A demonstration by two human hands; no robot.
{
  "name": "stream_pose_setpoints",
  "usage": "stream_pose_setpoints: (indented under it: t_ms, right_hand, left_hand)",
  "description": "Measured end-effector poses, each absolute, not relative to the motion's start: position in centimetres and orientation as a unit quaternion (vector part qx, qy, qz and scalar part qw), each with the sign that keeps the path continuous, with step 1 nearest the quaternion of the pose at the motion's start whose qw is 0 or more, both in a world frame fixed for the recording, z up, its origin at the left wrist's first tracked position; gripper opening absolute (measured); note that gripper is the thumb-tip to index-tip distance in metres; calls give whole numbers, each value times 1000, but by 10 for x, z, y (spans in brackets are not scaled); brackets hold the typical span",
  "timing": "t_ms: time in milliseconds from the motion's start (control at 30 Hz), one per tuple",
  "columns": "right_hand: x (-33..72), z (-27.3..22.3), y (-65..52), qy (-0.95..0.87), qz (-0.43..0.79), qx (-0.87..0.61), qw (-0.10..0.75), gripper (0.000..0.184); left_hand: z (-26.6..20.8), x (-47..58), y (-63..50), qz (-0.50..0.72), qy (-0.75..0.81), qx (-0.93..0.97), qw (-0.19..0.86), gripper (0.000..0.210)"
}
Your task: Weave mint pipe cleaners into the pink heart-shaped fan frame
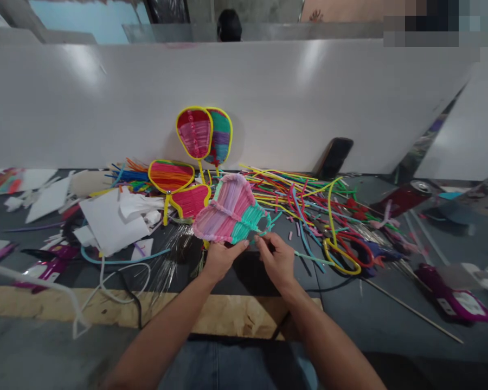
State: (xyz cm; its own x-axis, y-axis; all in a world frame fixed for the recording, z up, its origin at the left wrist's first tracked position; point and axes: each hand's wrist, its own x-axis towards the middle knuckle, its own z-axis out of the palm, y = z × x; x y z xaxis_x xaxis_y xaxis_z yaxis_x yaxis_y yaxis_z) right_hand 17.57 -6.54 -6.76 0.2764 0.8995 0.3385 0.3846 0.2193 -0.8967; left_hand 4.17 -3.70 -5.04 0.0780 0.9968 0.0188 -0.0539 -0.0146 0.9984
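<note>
"What's biggest?"
"The dark table point(361, 319). A heap of bright sticks point(274, 187) lies along its back edge."
"Where's the striped shape point(230, 210)?"
"Held up over the table, between its front and back edges."
"And the fingers?"
"The left hand point(222, 259) presses its thumb on the shape's low edge; its other fingers are mostly hidden. The right hand point(277, 257) pinches the green end."
"Anything little?"
"A thin green strip point(313, 259) beside the right hand."

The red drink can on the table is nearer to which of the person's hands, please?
The right hand: it is at the teal end of the woven piece, left of the red drink can. The left hand, holding the woven piece, is farther left.
</note>
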Motion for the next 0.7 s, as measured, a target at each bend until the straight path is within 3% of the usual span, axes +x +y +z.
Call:
stream_pose_setpoints:
  t_ms: [200, 333, 467, 700]
  right_hand:
    - [175, -66, -66, -505, 283, -563, 590, 14]
    - [173, -68, -69, -483, 344, -527, 608, 15]
    - [168, -64, -68, -456, 450, -503, 580, 23]
    - [163, -67, -59, -278, 626, -411, 602, 35]
  left_hand:
    - [-53, 44, -39, 509, 441, 486, 557, 20]
    - [-52, 45, -35, 548, 428, 369, 617, 27]
    - [-49, 41, -30, 570, 417, 276, 653, 26]
    - [-50, 49, -36, 537, 398, 306, 678, 24]
